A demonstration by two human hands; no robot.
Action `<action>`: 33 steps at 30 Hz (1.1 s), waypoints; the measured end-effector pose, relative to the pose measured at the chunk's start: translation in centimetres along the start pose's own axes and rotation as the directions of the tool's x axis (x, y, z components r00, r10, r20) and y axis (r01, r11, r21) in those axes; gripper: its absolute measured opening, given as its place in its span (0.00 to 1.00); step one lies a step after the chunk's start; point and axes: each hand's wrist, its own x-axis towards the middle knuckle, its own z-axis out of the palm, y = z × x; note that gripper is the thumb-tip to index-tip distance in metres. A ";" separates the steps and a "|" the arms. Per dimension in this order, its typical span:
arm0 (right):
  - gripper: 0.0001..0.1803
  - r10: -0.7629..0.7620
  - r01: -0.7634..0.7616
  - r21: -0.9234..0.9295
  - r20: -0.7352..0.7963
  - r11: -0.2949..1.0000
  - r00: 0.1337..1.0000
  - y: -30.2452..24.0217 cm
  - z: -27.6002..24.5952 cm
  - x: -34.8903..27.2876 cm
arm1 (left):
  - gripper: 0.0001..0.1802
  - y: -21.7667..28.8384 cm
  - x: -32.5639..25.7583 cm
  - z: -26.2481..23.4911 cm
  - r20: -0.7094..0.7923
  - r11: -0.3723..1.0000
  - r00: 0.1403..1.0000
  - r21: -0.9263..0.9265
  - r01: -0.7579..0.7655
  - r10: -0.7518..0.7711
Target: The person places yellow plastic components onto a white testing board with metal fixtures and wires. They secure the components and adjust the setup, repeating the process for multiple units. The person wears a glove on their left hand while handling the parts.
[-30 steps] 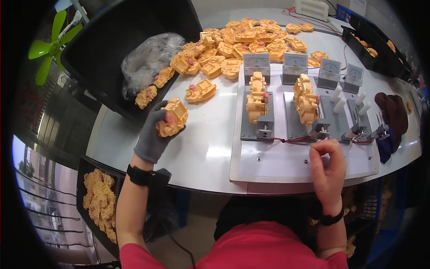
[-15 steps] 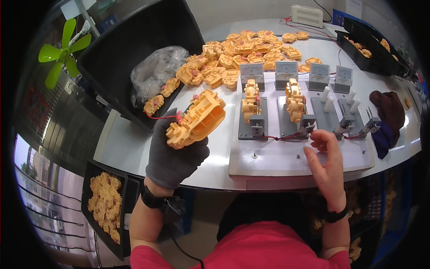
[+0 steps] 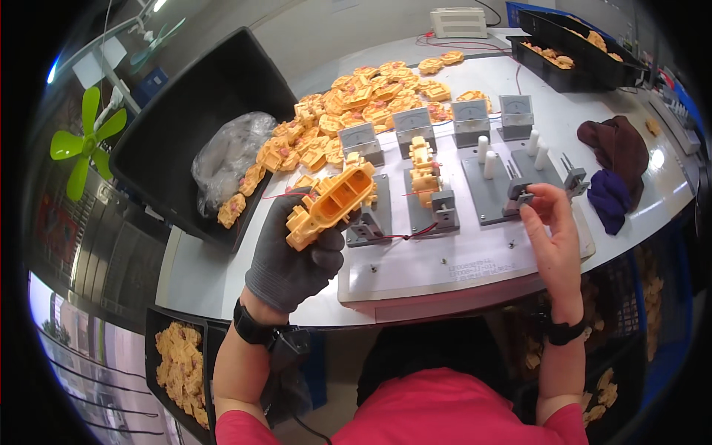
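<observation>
In my gloved left hand is a yellow-orange plastic housing, tilted, its hollow compartments facing up and right; a thin red wire trails from it. My bare right hand has thumb and fingertips pinched on the small grey clamp block at the front of the third fixture plate, whose white pegs carry no part. On the second fixture stands another housing. The first fixture is partly hidden behind the held housing.
Dial meters stand behind the fixtures on a white board. A heap of housings lies beyond, next to a tipped black bin with a plastic bag. Dark cloths lie at right. A green fan stands at left.
My right hand has moved from in front of the second fixture to the clamp block of the third. The view has turned rightward, and the held housing has tilted, still in my left hand.
</observation>
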 end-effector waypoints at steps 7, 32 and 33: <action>0.12 -0.076 0.078 0.085 -0.021 0.993 0.997 0.8 0.4 -0.2 | 0.31 -1.9 3.2 4.2 -0.161 0.976 0.987 0.213 0.041 -0.006; 0.09 -0.255 0.257 0.102 -0.033 0.961 0.966 1.3 -0.1 -0.2 | 0.33 -1.1 13.5 9.4 0.272 0.173 0.960 0.944 -0.279 0.067; 0.09 -0.251 0.254 0.093 -0.036 0.963 0.967 1.4 -0.3 -0.2 | 0.29 -2.0 14.0 10.8 0.154 0.217 0.983 0.961 -0.173 0.101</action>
